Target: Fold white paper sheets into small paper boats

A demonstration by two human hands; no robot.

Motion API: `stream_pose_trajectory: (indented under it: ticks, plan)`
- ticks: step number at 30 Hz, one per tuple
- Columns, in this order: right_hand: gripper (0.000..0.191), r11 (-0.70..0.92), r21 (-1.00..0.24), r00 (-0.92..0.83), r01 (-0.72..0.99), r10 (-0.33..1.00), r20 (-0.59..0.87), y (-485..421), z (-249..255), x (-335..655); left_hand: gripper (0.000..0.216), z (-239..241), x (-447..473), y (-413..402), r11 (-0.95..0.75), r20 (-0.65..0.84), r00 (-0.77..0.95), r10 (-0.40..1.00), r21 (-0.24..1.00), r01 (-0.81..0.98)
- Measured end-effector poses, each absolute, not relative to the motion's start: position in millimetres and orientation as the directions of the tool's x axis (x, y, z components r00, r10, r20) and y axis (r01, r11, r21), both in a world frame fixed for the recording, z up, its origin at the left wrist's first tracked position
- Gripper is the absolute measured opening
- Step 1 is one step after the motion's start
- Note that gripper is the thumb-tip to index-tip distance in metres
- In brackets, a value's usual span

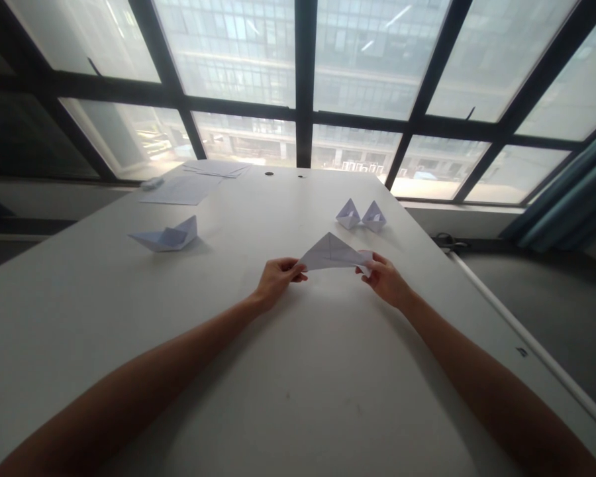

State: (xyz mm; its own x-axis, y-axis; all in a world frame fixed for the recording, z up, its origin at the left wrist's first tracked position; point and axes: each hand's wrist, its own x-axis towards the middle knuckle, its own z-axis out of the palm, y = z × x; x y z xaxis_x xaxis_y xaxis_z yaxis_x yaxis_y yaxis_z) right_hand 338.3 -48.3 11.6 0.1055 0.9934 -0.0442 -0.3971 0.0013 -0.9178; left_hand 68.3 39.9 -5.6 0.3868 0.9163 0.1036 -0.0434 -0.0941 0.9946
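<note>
Okay, paper triangle (330, 253): white, folded, strung between the two hands with its peak on the far side; a crease runs down from the peak. Can't tell if the lower edge touches the table (288, 351).
Left hand (279, 277): thumb and fingers pinching the near corner.
Right hand (385, 278): pinching the opposite corner; a bit of paper sticks out at the fingertips, layers too small to read.
Fold step: mid-fold, I'd judge; looks like shaping in the hands, not pressing a crease flat.
Next move: probably calls for an even, light grip on both corners so the layers don't skew or buckle.
Paper boat (171, 237): well left of the left hand and farther off, upright.
Peaked paper folds (348, 215): two, beyond the right hand, side by side; maybe boats seen end-on.
Paper sheets (179, 191): far beyond the left hand, off to its left, lying flat.
</note>
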Motion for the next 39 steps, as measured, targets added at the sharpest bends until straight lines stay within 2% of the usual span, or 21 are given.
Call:
stream_pose_trajectory:
  ticks: [2,5,10,12,15,18,21,24,26,29,33,39]
  plan:
    - [0.037,-0.008,-0.919,0.119,-0.394,0.991,-0.06,-47.3,9.0,337.5,0.041,-4.6,68.4,38.9,-0.108,0.112,0.396,0.911,0.994,-0.034]
    - [0.028,0.042,-0.921,0.227,-0.388,0.973,-0.051,-44.8,3.6,335.3,0.04,-2.6,68.8,36.9,-0.113,0.114,0.401,0.909,0.993,-0.024]
    - [0.01,0.223,-0.913,0.34,-0.341,0.935,0.101,-44.1,0.6,330.7,0.042,-3.2,69.6,37.2,-0.107,0.115,0.388,0.915,0.993,-0.041]
    - [0.012,0.261,-0.923,0.343,-0.283,0.926,0.157,-45.2,1.3,329.6,0.043,-5.1,69.4,38.8,-0.099,0.115,0.374,0.92,0.993,-0.062]
    - [0.023,0.326,-0.935,0.31,-0.141,0.911,0.271,-46.7,1.8,327.9,0.045,-8.0,69.0,41.1,-0.079,0.11,0.356,0.928,0.992,-0.099]
    - [0.028,0.372,-0.925,0.285,0.082,0.88,0.38,-47.9,2.3,324.9,0.046,-9.7,68.8,42.0,-0.065,0.103,0.346,0.933,0.991,-0.121]
    - [0.025,0.374,-0.888,0.28,0.267,0.852,0.443,-50.4,5.0,322.0,0.047,-9.7,68.6,41.6,-0.073,0.112,0.352,0.929,0.99,-0.122]
    - [0.014,0.379,-0.844,0.291,0.38,0.817,0.498,-53.3,8.7,321.0,0.048,-8.4,68.4,40.4,-0.091,0.123,0.364,0.923,0.991,-0.103]
    - [0.007,0.376,-0.853,0.308,0.363,0.815,0.49,-53.9,9.3,321.1,0.047,-6.9,68.6,39.3,-0.101,0.128,0.37,0.92,0.991,-0.092]
    - [0.016,0.371,-0.906,0.388,0.205,0.819,0.423,-51.3,6.3,321.2,0.044,-4.0,69.2,36.8,-0.107,0.132,0.383,0.914,0.991,-0.085]
    - [0.033,0.417,-0.908,0.52,0.048,0.765,0.379,-46.0,2.0,319.4,0.037,0.8,70.0,33.1,-0.15,0.155,0.437,0.886,0.988,-0.047]
    - [0.028,0.421,-0.905,0.565,0.066,0.731,0.382,-48.7,4.7,314.2,0.034,5.2,69.4,32.0,-0.228,0.208,0.418,0.884,0.974,-0.002]
